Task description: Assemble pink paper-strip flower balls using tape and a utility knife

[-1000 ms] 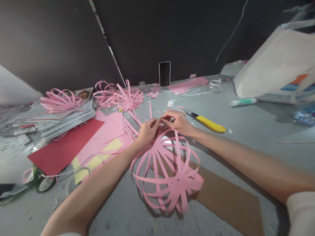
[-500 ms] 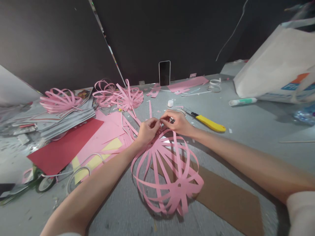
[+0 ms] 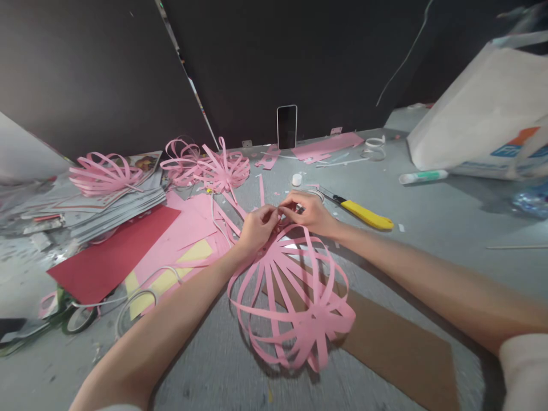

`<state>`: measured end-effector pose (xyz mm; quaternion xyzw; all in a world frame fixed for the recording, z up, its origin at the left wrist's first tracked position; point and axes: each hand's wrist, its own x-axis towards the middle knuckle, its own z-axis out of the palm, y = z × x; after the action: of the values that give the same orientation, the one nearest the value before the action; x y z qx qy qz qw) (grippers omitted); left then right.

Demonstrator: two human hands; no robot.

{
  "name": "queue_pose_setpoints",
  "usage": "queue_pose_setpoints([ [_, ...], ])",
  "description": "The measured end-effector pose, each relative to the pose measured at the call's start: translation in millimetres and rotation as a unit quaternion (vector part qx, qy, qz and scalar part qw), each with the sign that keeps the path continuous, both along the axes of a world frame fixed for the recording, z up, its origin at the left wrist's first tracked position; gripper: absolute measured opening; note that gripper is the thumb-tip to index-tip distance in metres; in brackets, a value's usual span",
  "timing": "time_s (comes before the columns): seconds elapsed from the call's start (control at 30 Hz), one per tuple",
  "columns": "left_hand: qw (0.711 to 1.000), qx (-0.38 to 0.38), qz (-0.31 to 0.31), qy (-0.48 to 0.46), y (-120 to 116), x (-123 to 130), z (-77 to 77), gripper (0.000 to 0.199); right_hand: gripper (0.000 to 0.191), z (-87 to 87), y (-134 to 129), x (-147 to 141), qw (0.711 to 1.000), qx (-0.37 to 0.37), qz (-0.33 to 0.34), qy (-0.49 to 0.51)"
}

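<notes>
My left hand (image 3: 258, 228) and my right hand (image 3: 309, 213) meet fingertip to fingertip at the far end of a pink paper-strip lantern (image 3: 315, 314). Both are closed in a pinch. Whatever lies between the fingertips is too small and hidden to name. The lantern rests on its side on the table, its strips bowed out toward me, with a round hole in its near end. Under its right part lies a brown cardboard piece (image 3: 398, 348). A yellow utility knife (image 3: 367, 214) lies to the right of my right hand, and a white cap (image 3: 296, 180) stands beyond it.
Other pink paper lanterns (image 3: 225, 171) sit at the back left, one on stacked papers (image 3: 120, 211). Red card (image 3: 115, 251), pink sheets and wire are at left. A phone (image 3: 286, 127) leans on the dark wall. At right are a glue stick (image 3: 423, 177) and a white bag (image 3: 475, 108).
The near end of the paper lantern has shifted and tilted slightly, lifting a little. Both hands keep their pinch in nearly the same place.
</notes>
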<state>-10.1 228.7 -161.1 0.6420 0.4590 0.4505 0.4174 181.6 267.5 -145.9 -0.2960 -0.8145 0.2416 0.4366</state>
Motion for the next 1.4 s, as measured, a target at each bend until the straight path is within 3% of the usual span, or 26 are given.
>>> queue_pose_setpoints([
  [1.4, 1.0, 0.01, -0.002, 0.006, 0.7, 0.9, -0.7, 0.026, 0.024, -4.2, 3.2, 1.0, 1.0, 0.006, 0.007, -0.016],
])
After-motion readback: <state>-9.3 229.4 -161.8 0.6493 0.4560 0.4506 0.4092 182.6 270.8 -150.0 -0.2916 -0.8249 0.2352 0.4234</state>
